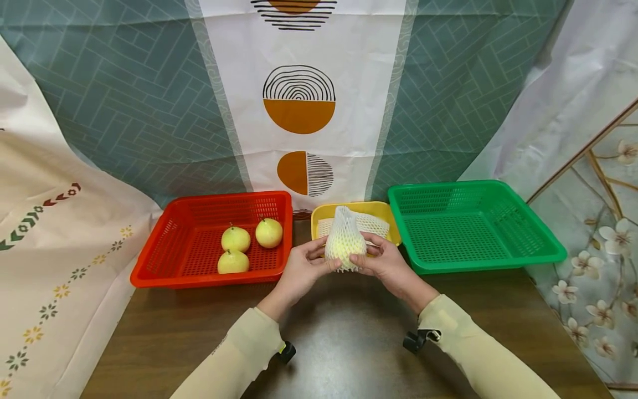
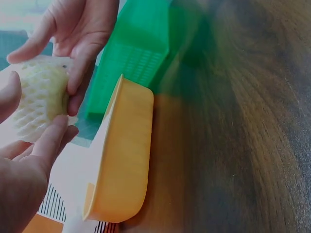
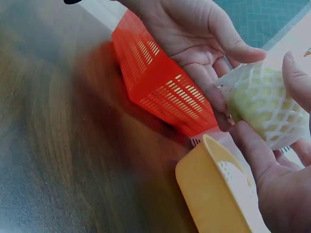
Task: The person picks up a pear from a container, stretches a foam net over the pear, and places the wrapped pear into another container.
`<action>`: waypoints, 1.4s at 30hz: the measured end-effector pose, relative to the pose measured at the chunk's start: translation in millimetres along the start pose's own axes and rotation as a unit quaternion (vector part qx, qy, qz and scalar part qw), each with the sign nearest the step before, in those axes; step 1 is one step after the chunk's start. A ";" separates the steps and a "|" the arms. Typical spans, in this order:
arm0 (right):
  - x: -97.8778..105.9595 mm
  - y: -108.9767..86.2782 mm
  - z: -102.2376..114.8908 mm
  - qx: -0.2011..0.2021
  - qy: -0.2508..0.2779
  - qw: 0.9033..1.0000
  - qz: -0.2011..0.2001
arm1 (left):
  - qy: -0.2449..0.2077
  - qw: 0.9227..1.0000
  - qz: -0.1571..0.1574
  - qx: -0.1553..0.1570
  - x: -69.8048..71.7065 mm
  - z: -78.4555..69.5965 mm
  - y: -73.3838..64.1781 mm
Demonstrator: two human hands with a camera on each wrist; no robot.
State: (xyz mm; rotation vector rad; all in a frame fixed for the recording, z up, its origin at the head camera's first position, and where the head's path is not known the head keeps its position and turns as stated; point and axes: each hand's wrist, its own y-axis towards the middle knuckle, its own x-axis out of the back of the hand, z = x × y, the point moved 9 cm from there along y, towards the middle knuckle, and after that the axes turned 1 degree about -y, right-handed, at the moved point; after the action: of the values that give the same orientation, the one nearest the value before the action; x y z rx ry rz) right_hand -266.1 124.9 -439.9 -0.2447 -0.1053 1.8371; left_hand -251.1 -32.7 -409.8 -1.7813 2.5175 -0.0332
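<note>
A pale yellow-green pear (image 3: 248, 99) is wrapped in a white foam net sleeve (image 1: 345, 221), whose gathered end points up in the head view. My left hand (image 1: 302, 272) holds it from the left and my right hand (image 1: 390, 269) from the right, thumbs on the near side. In both wrist views the fingers curve round the net-covered fruit. The wrapped pear is held above the front of a small yellow basket (image 2: 127, 155), in which more white foam nets (image 1: 372, 224) lie.
A red basket (image 1: 199, 281) on the left holds three bare pears (image 1: 236, 239). To the right stands a green basket (image 1: 478, 265), with no fruit visible inside. All the baskets rest on a dark wooden table (image 1: 349, 343), with a patterned cloth (image 1: 299, 50) hanging behind.
</note>
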 end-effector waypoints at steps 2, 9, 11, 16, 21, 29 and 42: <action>0.2 0.0 -0.4 0.003 0.011 1.000 -0.001 | -0.005 1.000 0.001 -0.002 0.0 0.4 0.1; 0.8 0.8 -2.7 0.015 0.053 0.998 -0.010 | 0.001 1.000 -0.017 -0.010 0.2 2.2 -1.2; 0.7 1.0 -3.5 0.018 0.066 0.998 -0.015 | 0.005 1.000 -0.025 -0.013 0.0 2.5 -2.2; -2.6 2.0 -7.5 0.016 0.100 0.995 -0.021 | 0.009 0.997 -0.064 -0.030 -0.5 2.0 -4.4; -6.9 4.7 -8.7 0.019 0.122 0.992 -0.026 | 0.038 0.992 -0.099 -0.073 -2.9 1.2 -3.4; -7.6 5.7 -3.8 0.029 0.132 0.990 -0.050 | 0.050 0.984 -0.136 -0.108 1.3 18.6 5.5; -9.0 7.6 -7.6 0.013 0.144 0.988 -0.047 | 0.066 0.990 -0.088 -0.087 2.5 0.7 -3.9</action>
State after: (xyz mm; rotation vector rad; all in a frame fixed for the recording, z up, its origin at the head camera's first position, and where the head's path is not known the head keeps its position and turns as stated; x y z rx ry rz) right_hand -269.2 113.8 -447.8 -0.4764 0.1061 1.6904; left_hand -248.2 -36.4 -410.3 -2.1316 2.5122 0.0651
